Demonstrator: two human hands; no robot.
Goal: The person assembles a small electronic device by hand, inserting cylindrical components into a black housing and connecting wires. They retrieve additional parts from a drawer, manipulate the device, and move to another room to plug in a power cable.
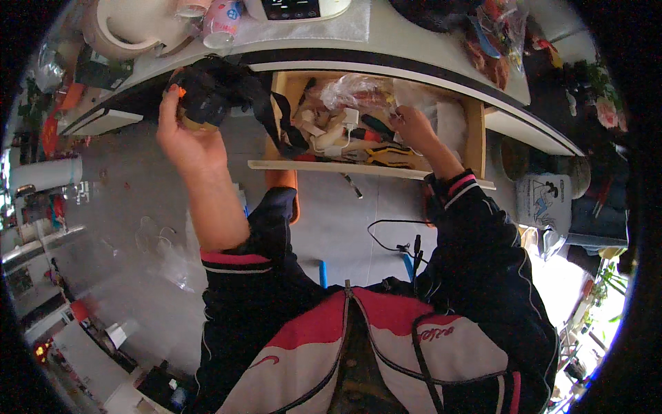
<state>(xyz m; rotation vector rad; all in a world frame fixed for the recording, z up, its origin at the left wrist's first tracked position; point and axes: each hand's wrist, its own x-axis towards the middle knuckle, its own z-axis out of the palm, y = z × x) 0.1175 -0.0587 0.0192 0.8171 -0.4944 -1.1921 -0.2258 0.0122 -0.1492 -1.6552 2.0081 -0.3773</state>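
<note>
My left hand (187, 141) is wrapped round a dark bulky object (207, 103) with an orange detail and loose black straps (265, 114), held at the left end of a pulled-out wooden drawer (372, 170). Its exact kind does not show. My right hand (416, 129) reaches into the drawer's right half with fingers pinched together; whatever is between them is too small to name. Around it lie a dark green handle (377, 125), yellow-and-black pliers (392, 156), a white charger plug (352, 117) with its cable, and a crumpled clear plastic bag (353, 91).
Above the drawer runs a pale countertop (414, 45) bearing a pink-and-white cup (222, 24) and a white appliance (298, 8). Orange stool-like legs (295, 200) stand beneath the drawer. A black cable (386, 241) hangs near my lap. A white printed bag (545, 200) sits at right.
</note>
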